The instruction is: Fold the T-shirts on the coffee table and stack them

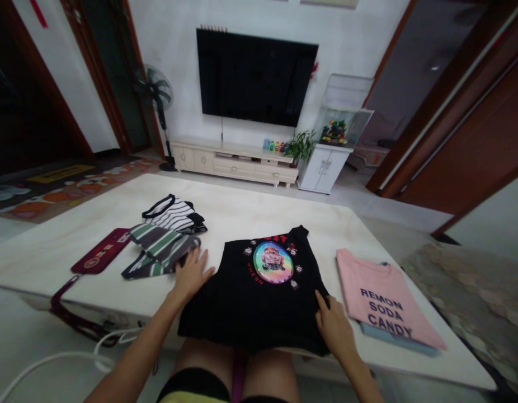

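Note:
A black T-shirt (225,305) with a round rainbow-coloured print lies partly folded on the table in front of me, its lower edge hanging slightly over the front. My right hand (337,327) holds its right edge, the fingers bent against the cloth. My left hand (192,275) is open with fingers spread, between the shirt's left side and a green-and-grey striped garment (160,246). Its fingertips reach that garment's right end; whether they press on it I cannot tell. Behind the striped garment lies a black-and-white striped garment (177,215).
A folded pink T-shirt (380,291) rests on a blue-grey cloth (399,338) at the right of the white table (250,204). At the left lies a dark red case (100,252) whose strap (61,305) hangs over the front edge. A white cable (53,358) runs below.

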The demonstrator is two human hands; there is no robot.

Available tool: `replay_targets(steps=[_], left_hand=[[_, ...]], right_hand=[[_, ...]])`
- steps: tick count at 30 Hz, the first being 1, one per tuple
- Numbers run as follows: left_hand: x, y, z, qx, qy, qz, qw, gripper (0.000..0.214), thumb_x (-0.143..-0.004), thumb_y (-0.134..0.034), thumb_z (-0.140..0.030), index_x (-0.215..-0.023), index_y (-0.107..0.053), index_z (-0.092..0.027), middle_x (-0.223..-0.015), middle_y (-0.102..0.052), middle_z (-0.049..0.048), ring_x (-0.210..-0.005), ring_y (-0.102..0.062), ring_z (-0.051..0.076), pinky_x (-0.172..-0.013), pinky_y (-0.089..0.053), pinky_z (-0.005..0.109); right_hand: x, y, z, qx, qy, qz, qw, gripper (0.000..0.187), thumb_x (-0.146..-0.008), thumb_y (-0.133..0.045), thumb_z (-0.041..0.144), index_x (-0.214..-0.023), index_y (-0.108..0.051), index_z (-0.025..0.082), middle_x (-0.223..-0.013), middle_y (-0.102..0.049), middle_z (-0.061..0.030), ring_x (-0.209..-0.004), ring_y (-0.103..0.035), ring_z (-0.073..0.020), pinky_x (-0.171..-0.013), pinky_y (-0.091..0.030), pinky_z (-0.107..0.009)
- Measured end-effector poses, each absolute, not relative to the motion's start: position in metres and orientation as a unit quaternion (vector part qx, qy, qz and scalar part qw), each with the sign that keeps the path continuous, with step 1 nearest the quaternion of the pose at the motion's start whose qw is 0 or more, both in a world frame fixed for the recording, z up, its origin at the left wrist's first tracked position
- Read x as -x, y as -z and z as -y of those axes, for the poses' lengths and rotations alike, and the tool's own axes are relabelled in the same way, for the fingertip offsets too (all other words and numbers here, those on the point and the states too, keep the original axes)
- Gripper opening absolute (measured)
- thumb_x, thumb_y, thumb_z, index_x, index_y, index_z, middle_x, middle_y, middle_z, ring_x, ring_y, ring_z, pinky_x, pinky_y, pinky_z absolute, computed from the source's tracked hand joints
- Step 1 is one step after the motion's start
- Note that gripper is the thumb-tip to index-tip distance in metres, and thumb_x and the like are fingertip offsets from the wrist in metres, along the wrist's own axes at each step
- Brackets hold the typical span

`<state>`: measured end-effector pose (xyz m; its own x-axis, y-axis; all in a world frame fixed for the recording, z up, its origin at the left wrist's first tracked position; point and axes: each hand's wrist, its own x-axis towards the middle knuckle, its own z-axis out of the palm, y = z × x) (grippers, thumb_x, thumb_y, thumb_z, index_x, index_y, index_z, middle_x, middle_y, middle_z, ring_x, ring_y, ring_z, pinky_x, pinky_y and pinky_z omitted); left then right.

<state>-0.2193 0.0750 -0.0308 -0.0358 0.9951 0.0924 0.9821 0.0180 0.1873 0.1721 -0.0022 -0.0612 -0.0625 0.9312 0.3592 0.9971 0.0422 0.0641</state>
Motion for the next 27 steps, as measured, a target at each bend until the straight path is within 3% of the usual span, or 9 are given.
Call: replay_targets(steps=[4, 7, 10, 13, 15, 17, 19, 23, 27], left_hand=[[0.269, 0.018, -0.092, -0.599, -0.197, -0.77, -0.096, 0.052, -0.089, -0.036, -0.037, -0.137, -0.034, -0.019, -0.149, -0.01, 0.0174, -0.136, -0.006, 0.034, -0.1, -0.017, 0.062], [0.29, 0.011, -0.103, -0.472, -0.25, -0.842, -0.071, 0.056, -0.086, -0.04, -0.042, -0.137, -0.033, -0.019, -0.148, -0.008, 0.0231, -0.134, -0.001, 0.043, -0.092, -0.018, 0.069], [0.277, 0.003, -0.1, -0.409, -0.28, -0.867, -0.059, 0.067, -0.084, -0.044, -0.044, -0.141, -0.021, -0.017, -0.147, 0.002, 0.0277, -0.132, 0.004, 0.046, -0.088, -0.016, 0.073], [0.232, 0.002, -0.068, -0.509, -0.276, -0.814, -0.04, 0.073, -0.084, -0.042, -0.048, -0.143, -0.014, -0.015, -0.147, 0.011, 0.0251, -0.133, 0.009, 0.043, -0.093, -0.014, 0.071], [0.2, 0.009, -0.032, -0.655, -0.225, -0.719, 0.055, 0.076, -0.082, -0.043, -0.054, -0.143, -0.012, -0.02, -0.149, 0.011, 0.0189, -0.134, 0.008, 0.039, -0.097, -0.016, 0.066], [0.178, 0.023, 0.004, -0.798, -0.114, -0.566, 0.174, 0.089, -0.072, -0.056, -0.056, -0.143, -0.009, -0.03, -0.15, 0.006, 0.0129, -0.135, 0.003, 0.037, -0.099, -0.016, 0.065], [0.171, 0.039, 0.032, -0.845, -0.032, -0.492, 0.205, 0.097, -0.063, -0.069, -0.042, -0.141, -0.012, -0.035, -0.15, 0.001, 0.0097, -0.135, -0.001, 0.038, -0.1, -0.011, 0.066], [0.191, 0.061, 0.042, -0.842, -0.07, -0.5, 0.19, 0.082, -0.065, -0.047, -0.003, -0.137, -0.027, -0.038, -0.148, -0.021, -0.0002, -0.135, -0.02, 0.024, -0.107, -0.019, 0.053], [0.222, 0.053, 0.032, -0.802, -0.191, -0.507, 0.252, 0.062, -0.067, -0.039, -0.004, -0.121, -0.054, -0.033, -0.128, -0.054, -0.0016, -0.119, -0.049, 0.018, -0.102, -0.037, 0.039]], right_hand=[[-0.168, 0.06, 0.002, 0.674, 0.141, 0.715, 0.117, 0.042, -0.08, -0.037, 0.011, -0.118, -0.054, 0.011, -0.096, -0.056, -0.0147, -0.085, -0.054, -0.0251, -0.075, -0.046, -0.037], [-0.168, 0.06, 0.002, 0.676, 0.14, 0.715, 0.113, 0.042, -0.079, -0.037, 0.011, -0.118, -0.054, 0.01, -0.097, -0.057, -0.0152, -0.085, -0.054, -0.0257, -0.076, -0.046, -0.038], [-0.173, 0.06, 0.001, 0.679, 0.11, 0.712, 0.141, 0.041, -0.081, -0.038, 0.015, -0.118, -0.054, 0.013, -0.096, -0.057, -0.0133, -0.087, -0.056, -0.0248, -0.08, -0.046, -0.039], [-0.184, 0.056, 0.004, 0.673, 0.021, 0.713, 0.195, 0.038, -0.084, -0.041, 0.031, -0.118, -0.053, 0.019, -0.098, -0.058, -0.0095, -0.093, -0.058, -0.0233, -0.085, -0.046, -0.04], [-0.193, 0.053, 0.011, 0.661, -0.048, 0.718, 0.213, 0.043, -0.081, -0.047, 0.039, -0.119, -0.052, 0.021, -0.105, -0.058, -0.009, -0.1, -0.057, -0.0226, -0.089, -0.045, -0.038], [-0.203, 0.051, 0.019, 0.656, -0.096, 0.714, 0.224, 0.044, -0.075, -0.052, 0.037, -0.116, -0.053, 0.021, -0.108, -0.059, -0.0093, -0.1, -0.059, -0.0222, -0.088, -0.046, -0.037], [-0.212, 0.05, 0.027, 0.662, -0.113, 0.696, 0.253, 0.038, -0.072, -0.049, 0.031, -0.107, -0.056, 0.02, -0.102, -0.063, -0.0091, -0.095, -0.061, -0.0225, -0.084, -0.048, -0.037], [-0.227, 0.036, 0.035, 0.69, -0.157, 0.632, 0.317, 0.026, -0.066, -0.048, 0.035, -0.085, -0.06, 0.021, -0.084, -0.069, -0.0077, -0.078, -0.066, -0.0251, -0.069, -0.052, -0.038], [-0.241, 0.0, 0.047, 0.71, -0.206, 0.522, 0.425, 0.029, -0.061, -0.056, 0.041, -0.082, -0.059, 0.022, -0.079, -0.069, -0.0078, -0.076, -0.066, -0.0264, -0.062, -0.054, -0.034]])
